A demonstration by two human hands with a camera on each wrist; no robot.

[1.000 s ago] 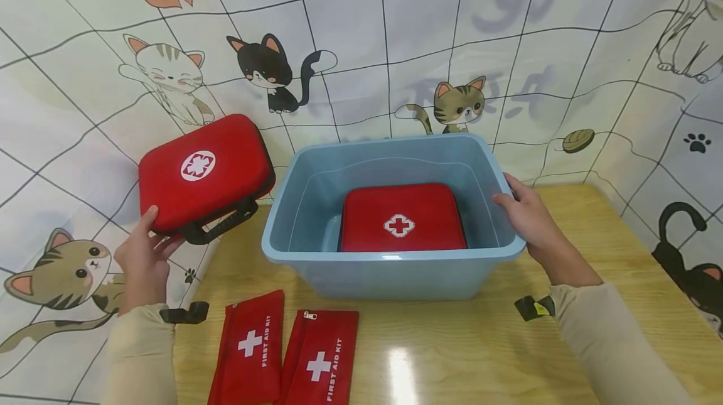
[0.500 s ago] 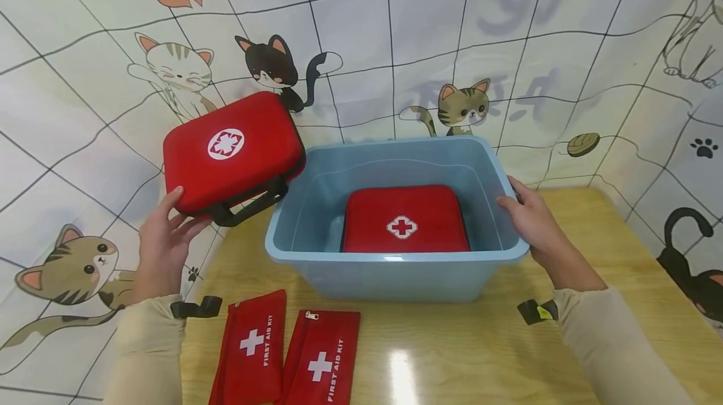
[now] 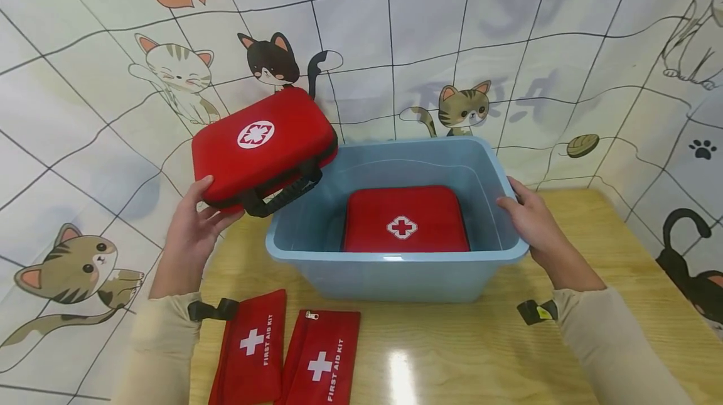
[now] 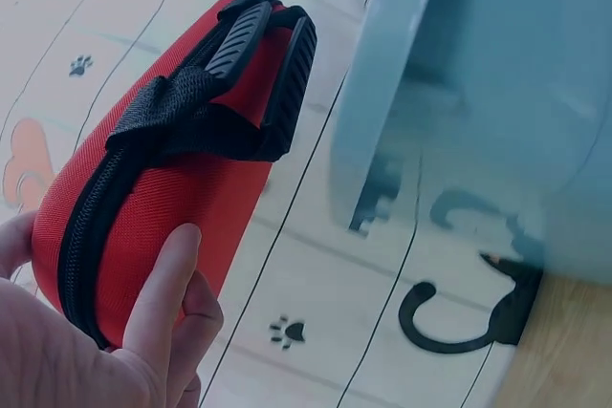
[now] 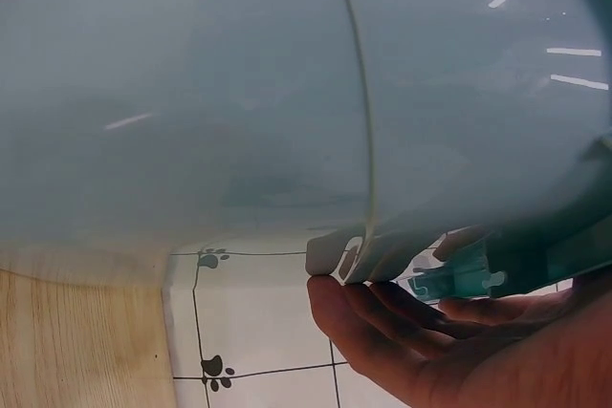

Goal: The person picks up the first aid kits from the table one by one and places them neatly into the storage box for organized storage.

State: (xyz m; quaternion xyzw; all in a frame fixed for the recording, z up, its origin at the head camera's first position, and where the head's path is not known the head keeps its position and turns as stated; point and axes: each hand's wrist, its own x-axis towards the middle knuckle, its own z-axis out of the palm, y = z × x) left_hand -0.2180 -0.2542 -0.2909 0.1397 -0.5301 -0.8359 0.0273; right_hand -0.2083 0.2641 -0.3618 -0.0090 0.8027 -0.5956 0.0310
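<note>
My left hand [image 3: 194, 226] grips a red first aid case [image 3: 265, 141] by its lower left corner, thumb on top and fingers beneath. The case is tilted in the air, its right end over the left rim of a blue plastic bin [image 3: 390, 279]. In the left wrist view its black zipper and handle [image 4: 287, 83] face the camera. On the bin's right rim, my right hand [image 3: 533, 220] holds on, thumb inside and fingers outside; the right wrist view shows those fingers [image 5: 368, 332] under the rim. A second red first aid case [image 3: 403, 210] lies inside the bin, toward the middle and right.
Two flat red first aid pouches [image 3: 260, 342] [image 3: 322, 361] lie side by side on the wooden table [image 3: 452, 355], in front of the bin at left. A wall covering [image 3: 361, 34] printed with cats and grid lines rises behind and beside the table.
My left hand has carried the red case to the right and slightly up, from beside the bin to over its left rim. My right hand has stayed on the bin's rim.
</note>
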